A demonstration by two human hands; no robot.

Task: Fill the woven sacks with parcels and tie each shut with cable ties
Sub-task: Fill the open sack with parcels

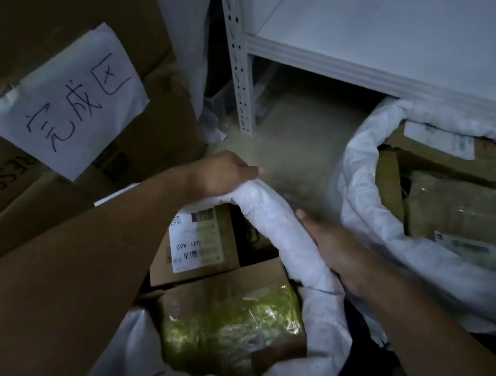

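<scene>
Shelving (pixel 378 39) in pale metal fills the upper right, its perforated upright standing on the floor (pixel 296 134). Stacked cardboard cartons (pixel 29 42) take up the upper left, and taped to them is a paper sign (pixel 66 105) with handwritten characters. Below these we see two white woven sacks. The far sack (pixel 363 207) lies at right, its mouth rolled open, with brown parcels inside. The near sack (pixel 278 230) stands between our arms, its rim rolled down into a thick band. Inside it a boxed parcel (pixel 197 241) with a white shipping label sits towards the back, and a wrapped parcel (pixel 229 320) under shiny yellowish film lies nearer to us; the dim light makes its contents hard to tell. Our left hand (pixel 224 172) holds the top of the rolled rim, its grip curled over the fabric. Our right hand (pixel 334 252) lies along the rim's outer side, thumb up against the roll, and its grip seems closed on the fabric, though its fingers are hidden behind it.
</scene>
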